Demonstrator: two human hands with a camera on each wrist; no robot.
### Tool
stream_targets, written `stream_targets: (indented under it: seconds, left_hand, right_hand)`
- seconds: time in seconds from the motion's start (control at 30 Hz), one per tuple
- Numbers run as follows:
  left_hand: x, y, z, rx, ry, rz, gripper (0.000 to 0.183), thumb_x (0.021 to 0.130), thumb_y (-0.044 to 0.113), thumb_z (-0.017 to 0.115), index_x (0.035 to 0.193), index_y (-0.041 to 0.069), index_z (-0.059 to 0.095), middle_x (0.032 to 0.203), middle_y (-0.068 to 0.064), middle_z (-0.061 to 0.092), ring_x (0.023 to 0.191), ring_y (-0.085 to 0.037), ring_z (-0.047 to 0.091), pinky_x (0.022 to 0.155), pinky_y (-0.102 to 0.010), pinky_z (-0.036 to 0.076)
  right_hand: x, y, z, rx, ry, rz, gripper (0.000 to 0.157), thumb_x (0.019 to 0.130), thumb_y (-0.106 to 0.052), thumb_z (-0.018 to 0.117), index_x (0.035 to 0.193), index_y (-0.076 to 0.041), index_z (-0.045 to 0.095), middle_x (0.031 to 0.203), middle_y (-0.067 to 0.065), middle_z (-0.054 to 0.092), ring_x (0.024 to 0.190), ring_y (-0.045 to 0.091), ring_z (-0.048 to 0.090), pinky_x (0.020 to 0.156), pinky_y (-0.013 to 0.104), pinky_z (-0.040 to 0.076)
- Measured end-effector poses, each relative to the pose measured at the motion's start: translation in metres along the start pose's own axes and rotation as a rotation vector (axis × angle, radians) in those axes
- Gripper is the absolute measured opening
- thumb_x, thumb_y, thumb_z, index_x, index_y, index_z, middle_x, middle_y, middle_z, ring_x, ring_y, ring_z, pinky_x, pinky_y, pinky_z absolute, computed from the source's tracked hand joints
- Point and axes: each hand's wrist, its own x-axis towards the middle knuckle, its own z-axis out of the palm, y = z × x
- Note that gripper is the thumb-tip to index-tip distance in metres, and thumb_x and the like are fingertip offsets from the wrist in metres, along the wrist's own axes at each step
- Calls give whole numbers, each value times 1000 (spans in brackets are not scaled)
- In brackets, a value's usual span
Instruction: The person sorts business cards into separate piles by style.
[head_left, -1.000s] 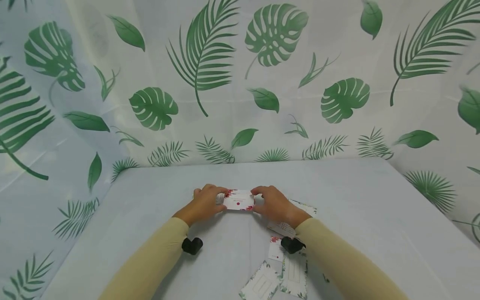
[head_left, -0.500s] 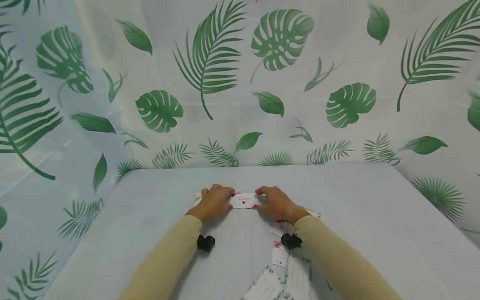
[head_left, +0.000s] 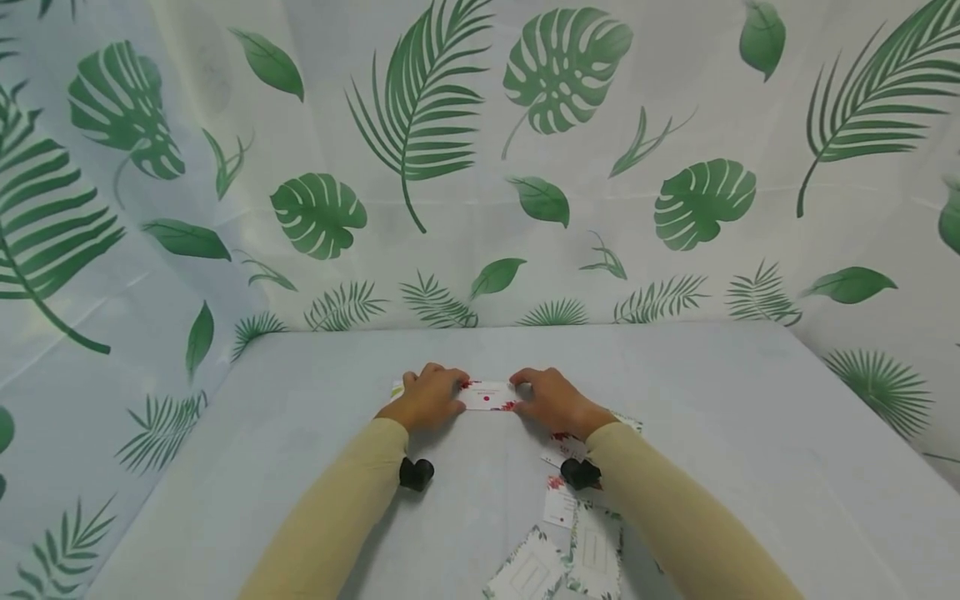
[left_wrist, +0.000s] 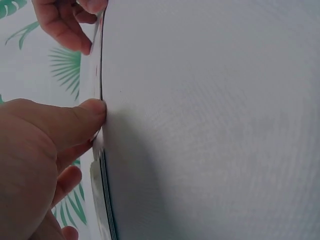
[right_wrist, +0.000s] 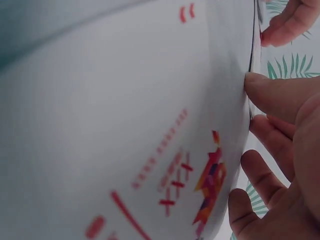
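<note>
A white card [head_left: 486, 398] with red flowers at its corners and a red dot lies nearly flat, low over the table, in the head view. My left hand [head_left: 429, 398] pinches its left end between thumb and forefinger, with the thumb at the near edge. At the right end my right hand [head_left: 553, 400] grips it likewise. Seen from the left wrist, the card [left_wrist: 101, 70] is edge-on along the table surface, the thumb [left_wrist: 94, 111] against it. Beside the left hand, a small stack of cards [left_wrist: 103, 195] shows its layered edge.
Near my right forearm lie a card with red flowers [head_left: 558, 504], two leaf-bordered cards [head_left: 531, 568] [head_left: 596, 550] and a partly covered red-printed card [head_left: 561, 448]. A yellow-green patterned card [head_left: 397, 388] peeks out past the left hand. Behind the table [head_left: 330, 367] hangs a leaf-print curtain [head_left: 465, 108].
Both hands have lowered the card and tipped it flatter toward the table. Each still holds its end. The head view has shifted slightly.
</note>
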Motion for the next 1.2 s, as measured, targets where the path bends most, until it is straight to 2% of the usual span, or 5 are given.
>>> stream_targets:
  seconds: [0.17,0.3,0.7,0.97,1.2]
  left_hand:
    - [-4,8,0,6,-1,-9,50,81,29,65,128,20,49,121,0,50,120,-21,31,88,-47,20]
    - [-12,16,3,-13,14,31,53,80,30,66,129,19,48,122,2,50,120,-20,31,87,-47,20]
    - [-32,51,5,-78,3,185,56,77,34,69,128,26,49,123,6,49,121,-17,31,87,-47,20]
    - [-28,84,24,-64,-44,301,51,77,33,69,125,29,51,121,11,49,120,-13,32,86,-45,21]
    - [-20,104,33,-55,-94,382,50,77,35,69,124,31,51,118,17,49,120,-12,31,85,-42,22]
  right_hand:
    - [-3,3,2,24,-1,3,48,82,-26,64,126,-15,49,127,9,47,121,28,37,97,46,28]
    - [-13,7,0,62,10,28,51,81,-31,64,127,-16,48,127,7,47,117,27,41,93,47,32]
    - [-75,13,-20,36,149,-35,48,79,-32,66,120,-10,54,112,3,57,99,21,53,79,40,44]
    - [-118,34,-25,-57,160,49,46,75,-32,70,114,-12,58,104,1,60,93,21,54,75,41,43]
    - [-138,45,-23,-176,136,82,53,68,-42,74,111,-13,61,101,3,60,95,26,54,76,45,41]
